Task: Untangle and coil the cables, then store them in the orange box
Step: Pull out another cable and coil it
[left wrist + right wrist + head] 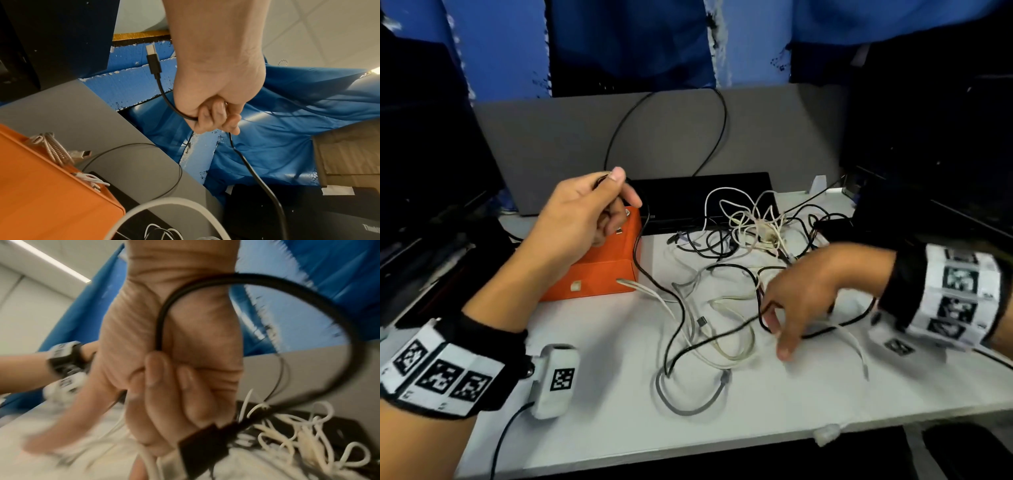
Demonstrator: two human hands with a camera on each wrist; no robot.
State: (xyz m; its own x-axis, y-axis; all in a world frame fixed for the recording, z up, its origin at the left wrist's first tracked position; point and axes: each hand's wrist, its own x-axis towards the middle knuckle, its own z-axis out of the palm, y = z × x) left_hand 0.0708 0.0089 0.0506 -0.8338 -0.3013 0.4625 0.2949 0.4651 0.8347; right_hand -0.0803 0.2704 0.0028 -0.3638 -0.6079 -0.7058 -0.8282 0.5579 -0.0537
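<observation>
My left hand (585, 219) is raised over the orange box (599, 277) and grips a black cable (635, 250) near one end. In the left wrist view the left hand (213, 97) is a fist round the black cable (257, 178), and its USB plug (152, 60) sticks up beside the wrist. The cable runs down across the white table (602, 394) to my right hand (804, 291). That right hand (164, 386) curls its fingers round a loop of the black cable (162, 321), with a black plug (203, 449) below the fingers. The orange box (41, 186) holds some cables.
A tangle of white and black cables (750, 226) lies at the back middle, partly on a black flat device (705, 195). A grey cable (688, 404) loops near the front. A grey partition (551, 137) stands behind; dark monitors flank both sides.
</observation>
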